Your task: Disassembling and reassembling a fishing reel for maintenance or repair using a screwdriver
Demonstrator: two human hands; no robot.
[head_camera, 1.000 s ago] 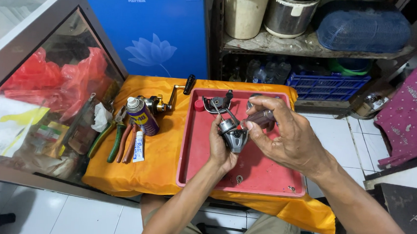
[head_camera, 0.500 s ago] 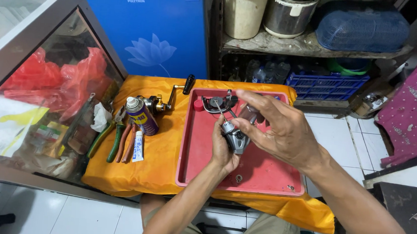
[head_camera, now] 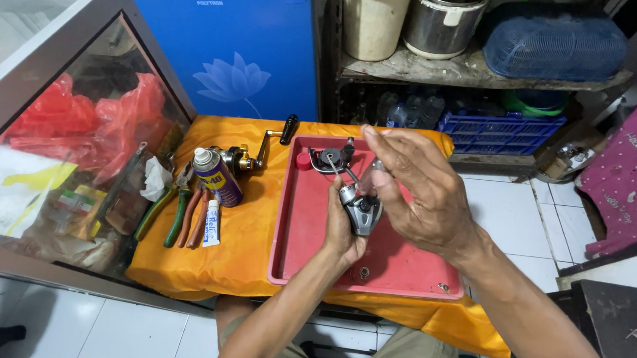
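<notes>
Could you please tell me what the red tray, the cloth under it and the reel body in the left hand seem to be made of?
Red tray: probably moulded plastic, going by its even matt red and rounded raised rim. Orange cloth: a thin woven fabric with a slight sheen; it drapes and creases over the edge. Reel body, held in the left hand: looks like grey metal, with bright glints, though painted plastic is possible.

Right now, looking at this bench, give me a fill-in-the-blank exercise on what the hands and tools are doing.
1. The left hand holds a grey fishing reel body above the ____ tray.
2. The spray can stands on the ____ cloth.
3. The pliers lie to the ____ of the tray.
4. The right hand is at the reel body with its fingers ____.

Missing words: red; orange; left; spread
</notes>
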